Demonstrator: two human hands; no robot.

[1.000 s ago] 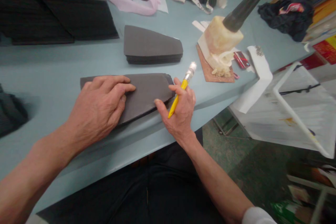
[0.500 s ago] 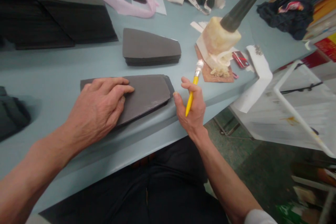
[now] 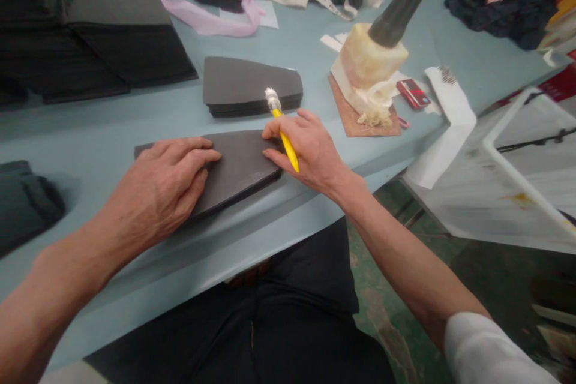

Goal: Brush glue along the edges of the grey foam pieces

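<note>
A stack of dark grey wedge-shaped foam pieces point(image 3: 236, 165) lies near the front edge of the pale blue table point(image 3: 288, 66). My left hand point(image 3: 159, 189) rests flat on its left half, fingers stretched out. My right hand point(image 3: 308, 150) is closed round a yellow-handled brush point(image 3: 282, 132), whose white bristle tip points up and away. The fingertips of that hand touch the right end of the stack.
A second stack of grey wedges point(image 3: 249, 85) lies just behind. A glue-caked block with a dark handle point(image 3: 369, 66) stands on a brown board at right, beside a red object point(image 3: 414, 93) and paper strips. Black sheet stacks point(image 3: 90, 42) fill the far left; a white frame point(image 3: 517, 150) stands off the table's right edge.
My right hand has swung left from beyond the stack's end onto its right end, tilting the brush so its tip leans left. My left hand has stayed put.
</note>
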